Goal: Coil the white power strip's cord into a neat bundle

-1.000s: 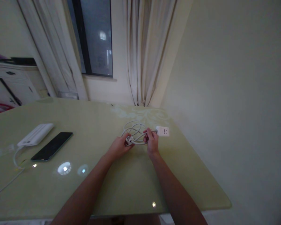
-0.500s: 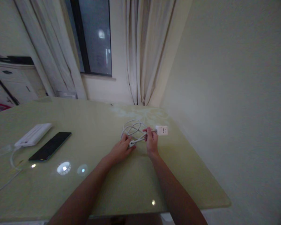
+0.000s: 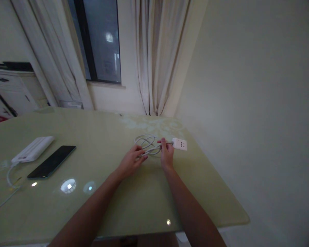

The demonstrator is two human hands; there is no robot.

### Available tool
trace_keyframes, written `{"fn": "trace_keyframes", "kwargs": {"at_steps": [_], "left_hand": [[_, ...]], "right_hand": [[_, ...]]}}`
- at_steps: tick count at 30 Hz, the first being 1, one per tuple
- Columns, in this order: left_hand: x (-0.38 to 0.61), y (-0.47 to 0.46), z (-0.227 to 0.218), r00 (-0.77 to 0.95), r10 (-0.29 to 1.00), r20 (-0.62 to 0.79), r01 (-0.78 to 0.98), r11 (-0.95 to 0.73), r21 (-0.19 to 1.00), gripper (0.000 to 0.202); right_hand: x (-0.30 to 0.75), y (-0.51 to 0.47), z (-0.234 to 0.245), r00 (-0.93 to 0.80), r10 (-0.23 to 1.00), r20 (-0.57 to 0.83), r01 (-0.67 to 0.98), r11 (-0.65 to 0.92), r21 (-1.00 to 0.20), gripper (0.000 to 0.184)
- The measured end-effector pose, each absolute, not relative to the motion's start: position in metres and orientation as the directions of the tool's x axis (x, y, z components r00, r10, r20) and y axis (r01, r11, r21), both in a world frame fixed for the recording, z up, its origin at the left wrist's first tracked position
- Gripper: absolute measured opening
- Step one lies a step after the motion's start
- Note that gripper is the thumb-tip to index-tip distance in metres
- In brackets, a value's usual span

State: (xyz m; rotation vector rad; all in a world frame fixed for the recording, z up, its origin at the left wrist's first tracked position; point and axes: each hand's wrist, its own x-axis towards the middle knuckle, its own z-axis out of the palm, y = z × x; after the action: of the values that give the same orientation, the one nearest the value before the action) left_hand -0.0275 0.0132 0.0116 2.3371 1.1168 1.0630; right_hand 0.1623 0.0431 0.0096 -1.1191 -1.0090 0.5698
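One looped cord [image 3: 151, 150] is pinched by the right hand [image 3: 167, 155] beside its socket block [image 3: 180, 144] while the left hand [image 3: 132, 158] grasps its other side, likely keeping the loops bunched.

The table [image 3: 134, 212] was shiny and pale green. On its left side lay a white box [image 3: 33, 149] with a white cord [image 3: 8, 176], and a black phone [image 3: 52, 162] just beside it. Farther right were loops of gray cord [image 3: 152, 149] and a white block [image 3: 180, 144] with plug holes.
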Motion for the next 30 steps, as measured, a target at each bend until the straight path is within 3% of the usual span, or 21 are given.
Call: {"fn": "trace_keyframes", "kwargs": {"at_steps": [3,7,15,18,26,30], "left_hand": [[-0.028,0.010,0.018,0.503,0.748,0.433,0.442,-0.653,0.614,0.040],[-0.024,0.008,0.012,0.433,0.788,0.439,0.481,-0.613,0.627,0.039],[-0.021,0.008,-0.004,0.429,0.751,0.501,0.727,-0.617,0.302,0.042],[-0.025,0.013,-0.001,0.393,0.766,0.509,0.792,-0.563,0.235,0.035],[-0.033,0.021,0.012,0.115,0.902,0.416,0.879,-0.287,0.380,0.033],[-0.037,0.021,0.016,0.121,0.931,0.345,0.872,-0.266,0.410,0.034]], "right_hand": [[0.164,0.042,0.010,0.478,0.779,0.407,0.163,0.376,-0.912,0.055],[0.164,0.038,0.014,0.449,0.768,0.457,0.195,0.414,-0.889,0.054],[0.156,0.026,0.022,0.260,0.818,0.513,0.195,0.476,-0.858,0.042],[0.152,0.025,0.018,0.236,0.831,0.503,0.190,0.468,-0.863,0.036],[0.140,0.018,0.010,0.021,0.876,0.483,0.239,0.464,-0.853,0.039],[0.140,0.018,0.010,0.088,0.849,0.521,0.239,0.490,-0.838,0.041]]}}
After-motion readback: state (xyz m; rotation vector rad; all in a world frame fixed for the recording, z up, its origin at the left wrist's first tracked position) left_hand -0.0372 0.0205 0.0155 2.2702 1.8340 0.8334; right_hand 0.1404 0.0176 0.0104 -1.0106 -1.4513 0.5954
